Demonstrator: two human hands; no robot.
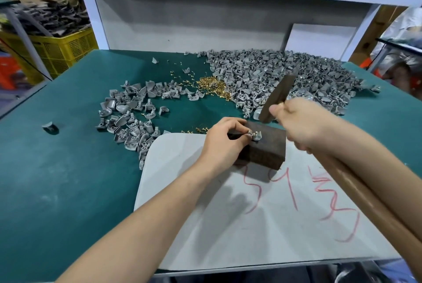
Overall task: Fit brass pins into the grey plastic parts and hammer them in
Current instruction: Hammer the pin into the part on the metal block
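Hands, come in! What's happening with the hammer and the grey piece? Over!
Left hand pinches grey part, pin up, on dark block. Right hand grips hammer, raised. Left fingertips close to strike spot.

Matt plastic parts (274,77), shiny brass pins (210,85), hammer (277,97) w/ smooth wood handle.
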